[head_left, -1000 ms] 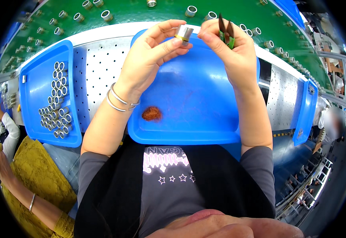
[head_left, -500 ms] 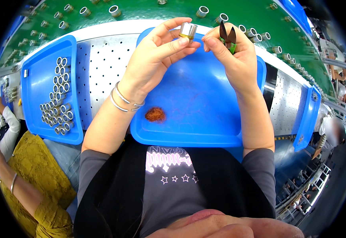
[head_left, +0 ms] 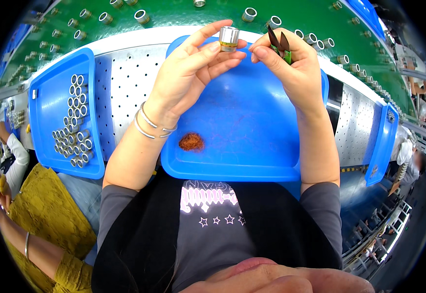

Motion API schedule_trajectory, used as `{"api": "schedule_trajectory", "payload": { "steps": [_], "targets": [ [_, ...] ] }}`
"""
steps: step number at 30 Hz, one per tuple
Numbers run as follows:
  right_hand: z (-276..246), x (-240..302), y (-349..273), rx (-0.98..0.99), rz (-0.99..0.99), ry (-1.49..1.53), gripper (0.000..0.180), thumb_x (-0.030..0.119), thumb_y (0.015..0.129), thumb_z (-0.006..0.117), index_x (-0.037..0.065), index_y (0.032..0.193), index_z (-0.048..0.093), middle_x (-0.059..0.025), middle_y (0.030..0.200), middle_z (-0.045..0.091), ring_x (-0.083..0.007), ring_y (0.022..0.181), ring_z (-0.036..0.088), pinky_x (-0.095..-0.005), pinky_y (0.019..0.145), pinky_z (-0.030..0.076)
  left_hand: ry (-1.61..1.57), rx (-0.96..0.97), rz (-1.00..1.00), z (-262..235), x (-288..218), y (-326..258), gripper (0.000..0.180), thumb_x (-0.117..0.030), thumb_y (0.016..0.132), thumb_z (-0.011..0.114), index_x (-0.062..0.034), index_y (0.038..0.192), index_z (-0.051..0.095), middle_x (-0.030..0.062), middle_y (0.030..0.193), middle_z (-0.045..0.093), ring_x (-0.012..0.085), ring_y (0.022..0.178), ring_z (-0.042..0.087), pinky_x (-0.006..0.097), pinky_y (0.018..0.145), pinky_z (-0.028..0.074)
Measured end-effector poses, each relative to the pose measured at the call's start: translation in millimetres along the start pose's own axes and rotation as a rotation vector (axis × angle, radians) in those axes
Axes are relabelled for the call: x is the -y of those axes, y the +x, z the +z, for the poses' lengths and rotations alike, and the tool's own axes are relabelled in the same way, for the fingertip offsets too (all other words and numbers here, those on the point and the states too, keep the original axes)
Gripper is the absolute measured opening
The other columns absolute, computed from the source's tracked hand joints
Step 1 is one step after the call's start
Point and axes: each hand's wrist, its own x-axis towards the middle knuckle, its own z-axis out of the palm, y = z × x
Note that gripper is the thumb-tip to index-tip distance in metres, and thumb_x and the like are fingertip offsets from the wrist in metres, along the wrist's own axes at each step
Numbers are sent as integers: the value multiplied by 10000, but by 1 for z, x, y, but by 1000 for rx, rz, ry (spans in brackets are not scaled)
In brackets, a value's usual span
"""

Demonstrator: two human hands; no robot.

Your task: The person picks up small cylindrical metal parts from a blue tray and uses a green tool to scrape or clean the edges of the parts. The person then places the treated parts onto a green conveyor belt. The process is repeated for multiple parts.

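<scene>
A short shiny metal cylinder (head_left: 229, 37) with a yellowish band near its lower end stands nearly upright in the fingers of my left hand (head_left: 186, 68). Close by on the right, my right hand (head_left: 293, 73) is closed around small snips (head_left: 283, 45) with green handles; their dark, pointed blades stick up, slightly apart. Thumb and forefinger of that hand press together, and whether anything thin is between them cannot be made out. Both hands are over the far part of a blue tray (head_left: 247, 163). A tangled clump of copper-coloured wire (head_left: 191, 142) lies in its near left part.
On the left, another blue tray (head_left: 44, 105) holds several metal cylinders (head_left: 78, 110). More cylinders stand on the green surface (head_left: 174, 17) beyond the white edge. A third blue tray (head_left: 380, 146) is far right. Another person's arm (head_left: 37, 251) reaches in at lower left.
The metal cylinder has turned in my left fingers, showing more of its side and the yellowish band. My right hand and snips have shifted slightly. The other person's arm has moved right.
</scene>
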Motion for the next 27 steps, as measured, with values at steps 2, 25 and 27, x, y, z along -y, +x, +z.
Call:
{"api": "schedule_trajectory", "payload": {
  "steps": [2,25,27],
  "targets": [
    [0,-1,0,-1,-16,15,120,91,829,664,-4,892,628,-28,834,639,-76,799,581,-206,725,471,-26,18,-12,-2,0,0,466,-154,926,505,-4,1339,351,204,1152,567,236,1026,598,325,948,460],
    [-20,1,2,-91,60,-223,144,137,810,667,6,866,644,-28,735,631,-103,737,580,-234,712,462,409,16,-15,7,1,-6,509,-117,883,576,-50,1352,390,138,1117,595,195,989,604,295,892,467],
    [-17,7,1,-50,106,8,145,149,825,657,15,873,632,-39,756,637,-76,674,546,-207,636,433,418,5,-20,5,0,-5,490,-139,875,596,-44,1325,428,137,1104,601,195,971,611,301,880,476]
  ]
}}
